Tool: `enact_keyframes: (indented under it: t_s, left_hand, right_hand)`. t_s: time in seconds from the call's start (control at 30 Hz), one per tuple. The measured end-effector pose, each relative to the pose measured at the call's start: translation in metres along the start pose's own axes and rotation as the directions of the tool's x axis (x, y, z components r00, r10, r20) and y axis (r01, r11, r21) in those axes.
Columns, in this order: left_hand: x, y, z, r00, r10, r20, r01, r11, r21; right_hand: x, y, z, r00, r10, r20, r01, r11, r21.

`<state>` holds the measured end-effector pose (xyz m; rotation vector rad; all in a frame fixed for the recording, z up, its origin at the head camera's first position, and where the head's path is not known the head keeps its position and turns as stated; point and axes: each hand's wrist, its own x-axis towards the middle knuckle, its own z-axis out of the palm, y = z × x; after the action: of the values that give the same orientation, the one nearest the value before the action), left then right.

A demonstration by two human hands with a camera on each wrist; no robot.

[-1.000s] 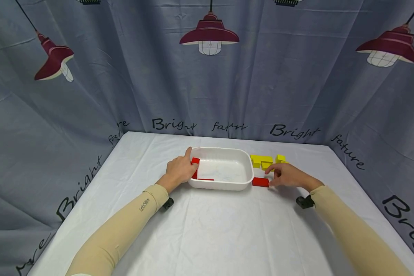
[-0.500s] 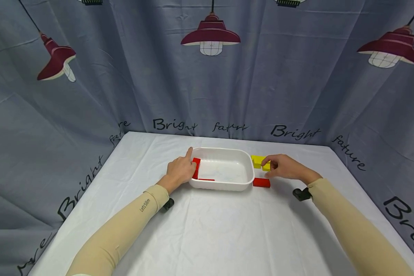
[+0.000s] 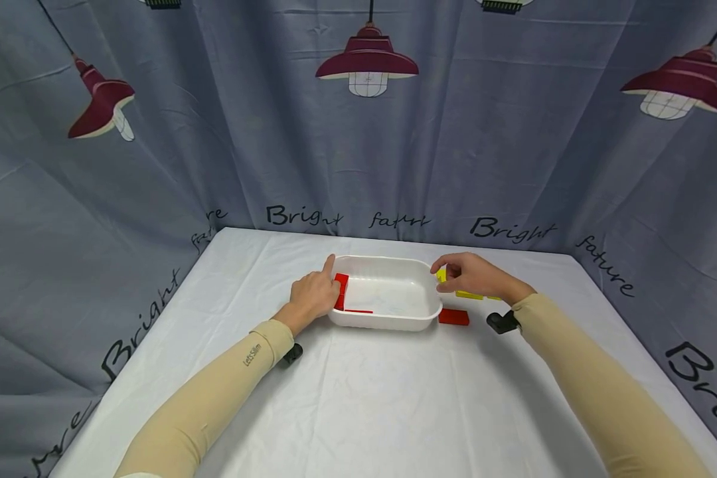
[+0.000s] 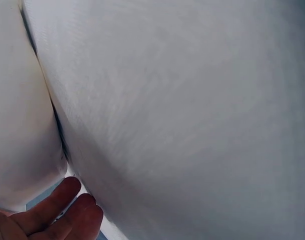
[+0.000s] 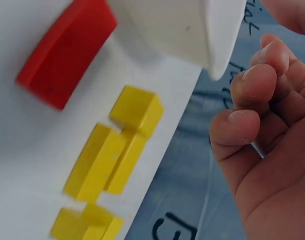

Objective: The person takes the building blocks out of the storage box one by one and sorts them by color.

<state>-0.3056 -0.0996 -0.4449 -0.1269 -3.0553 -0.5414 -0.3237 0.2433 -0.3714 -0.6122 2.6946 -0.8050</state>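
Observation:
A white plastic tub (image 3: 385, 323) sits on the table. My left hand (image 3: 313, 294) grips its left end, thumb over the rim and index finger stretched along the edge; the left wrist view catches only fingertips (image 4: 85, 215). Inside by that thumb lie red blocks (image 3: 342, 284), partly covered by the hand. My right hand (image 3: 475, 275) hovers at the tub's right rim, fingers loosely bent, thumb apart, nothing between them. Below it, yellow blocks (image 5: 137, 111) stand beside the tub, mostly hidden from the head view. A red block (image 3: 453, 317) lies at the tub's front right corner.
A white cloth covers the table (image 3: 370, 405). Behind it hangs a grey-blue curtain (image 3: 514, 146) printed with lamps and lettering. Dark wrist cameras sit under both cuffs, including the right wrist camera (image 3: 503, 322).
My right hand has moved from beside the front red block, up and left over the yellow blocks to the tub's right rim. The left hand has stayed in place.

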Motion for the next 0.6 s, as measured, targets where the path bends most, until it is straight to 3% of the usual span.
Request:
enact_keyframes:
  t_s: [0.27,0.6]
  left_hand:
    - [0.000,0.001,0.000,1.000,0.000,-0.015,0.000,1.000,-0.020]
    - [0.000,0.000,0.001,1.000,-0.006,-0.004,0.006,1.000,-0.016]
  right_hand:
    - [0.025,-0.018,0.006,0.997,-0.056,0.056,0.054,0.998,0.036]
    - [0.056,-0.044,0.014,0.992,-0.040,0.123,0.035,0.999,0.037]
